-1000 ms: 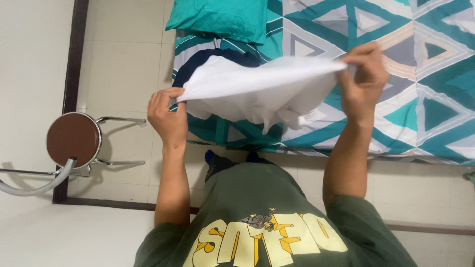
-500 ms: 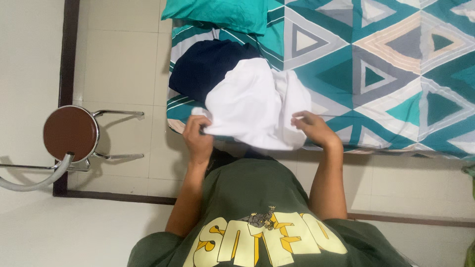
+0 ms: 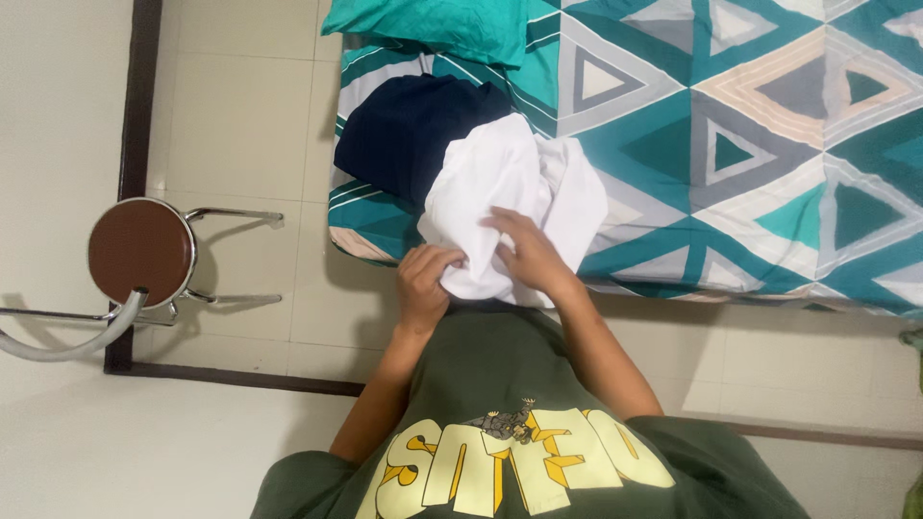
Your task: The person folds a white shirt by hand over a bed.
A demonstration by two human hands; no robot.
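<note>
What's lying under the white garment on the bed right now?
The white garment overlaps a dark navy garment and the patterned bedsheet. Both hands press on it; anything else beneath is covered.

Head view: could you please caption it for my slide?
Both hands, left hand and right hand, press a white garment on a patterned bed.

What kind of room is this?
Probably a bedroom: a bed with a teal triangle-patterned sheet, a teal pillow, and clothes lying on it, a white garment and a dark blue one.
</note>
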